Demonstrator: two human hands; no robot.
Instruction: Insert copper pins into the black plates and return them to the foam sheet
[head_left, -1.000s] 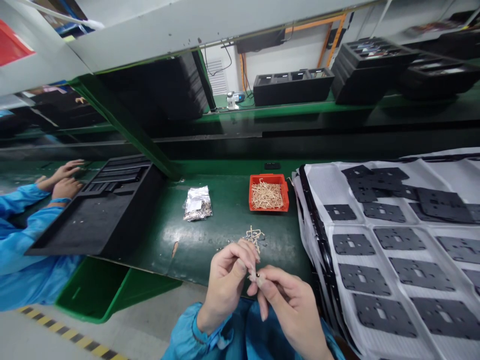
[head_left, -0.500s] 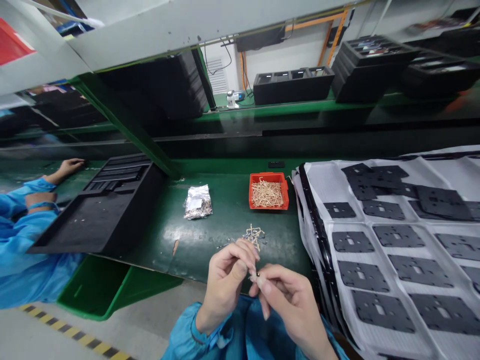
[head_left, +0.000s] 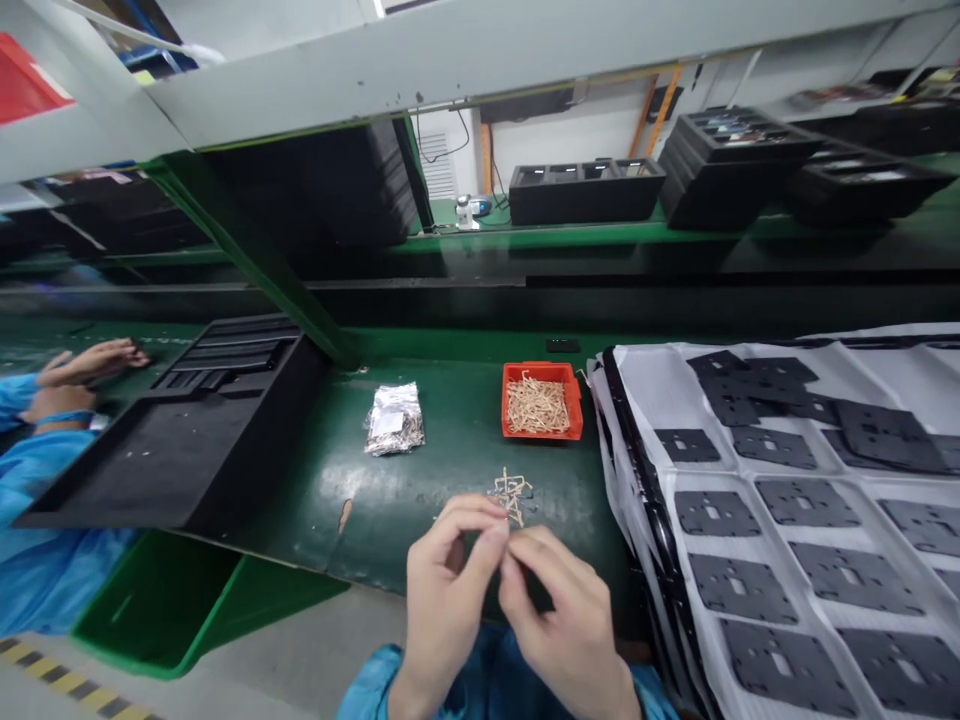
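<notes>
My left hand and my right hand meet fingertip to fingertip above the front edge of the green work table. Both are closed in a pinch, and whatever they hold is hidden by the fingers. Just beyond them lies a small loose pile of bent tan and dark pieces. Behind that pile stands a red bin filled with bent tan strips. To its left rests a silvery clear bag with small metallic pieces inside.
On the right, a white-lined tray holds several flat black plates. A black foam case stands at left, over a green tub. A co-worker's hands are beyond it. A grey beam crosses overhead.
My hands have drawn closer together, and the small bright piece seen between the fingers before is now hidden. The co-worker's hand has shifted. The whole view has tilted slightly.
</notes>
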